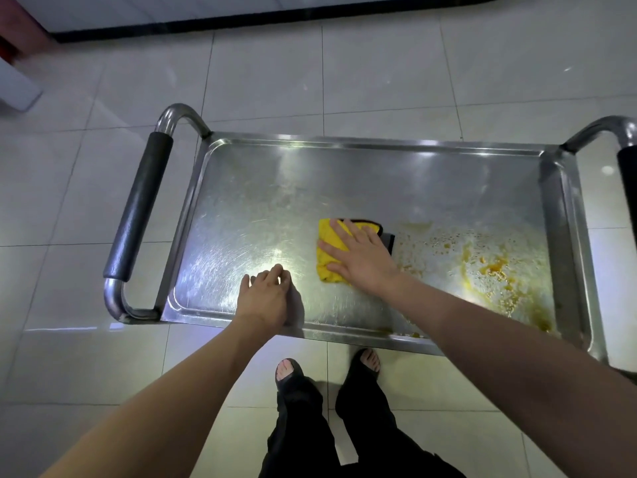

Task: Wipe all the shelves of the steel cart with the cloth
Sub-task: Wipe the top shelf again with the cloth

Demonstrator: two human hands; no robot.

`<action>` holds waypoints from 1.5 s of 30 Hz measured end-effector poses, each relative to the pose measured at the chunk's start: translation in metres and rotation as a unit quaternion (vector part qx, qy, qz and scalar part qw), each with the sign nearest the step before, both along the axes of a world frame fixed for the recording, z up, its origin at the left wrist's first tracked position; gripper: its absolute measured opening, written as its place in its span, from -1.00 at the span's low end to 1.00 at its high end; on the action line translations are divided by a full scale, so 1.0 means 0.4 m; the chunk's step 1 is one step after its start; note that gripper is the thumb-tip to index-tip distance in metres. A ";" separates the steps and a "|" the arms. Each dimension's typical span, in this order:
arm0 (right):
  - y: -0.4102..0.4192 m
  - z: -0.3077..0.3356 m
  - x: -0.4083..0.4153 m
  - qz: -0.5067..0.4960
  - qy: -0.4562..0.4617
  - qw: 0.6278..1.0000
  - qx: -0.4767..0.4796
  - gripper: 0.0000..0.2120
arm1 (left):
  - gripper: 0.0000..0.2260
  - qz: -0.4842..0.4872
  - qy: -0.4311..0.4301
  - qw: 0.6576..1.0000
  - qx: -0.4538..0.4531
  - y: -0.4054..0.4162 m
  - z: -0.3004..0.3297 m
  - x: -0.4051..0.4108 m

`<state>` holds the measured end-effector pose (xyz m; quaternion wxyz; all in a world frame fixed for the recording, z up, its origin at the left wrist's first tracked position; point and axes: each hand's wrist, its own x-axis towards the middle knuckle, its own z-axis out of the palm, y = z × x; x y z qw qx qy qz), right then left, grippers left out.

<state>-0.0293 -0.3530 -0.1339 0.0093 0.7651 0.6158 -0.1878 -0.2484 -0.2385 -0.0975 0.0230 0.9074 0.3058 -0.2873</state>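
The steel cart's top shelf [262,201] fills the middle of the head view, a shallow tray with a raised rim. A folded yellow cloth with a dark edge [327,250] lies near the shelf's centre. My right hand [362,257] presses flat on the cloth with straight, spread fingers. My left hand [265,294] rests on the bare steel near the front rim, fingers loosely bent, holding nothing. Yellow-orange smears and crumbs [489,267] cover the right part of the shelf. The lower shelves are hidden under the top one.
Black-padded push handles stand at the cart's left end [141,205] and right end [627,174]. Pale floor tiles surround the cart. My feet [327,370] stand just before the front rim. A white object [17,88] sits at far left, a dark baseboard [241,25] beyond.
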 end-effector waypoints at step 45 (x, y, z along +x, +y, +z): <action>-0.165 -0.002 0.087 -0.025 0.012 1.000 -0.008 -0.44 | -0.41 -0.078 0.082 0.993 -0.020 0.041 0.077 0.046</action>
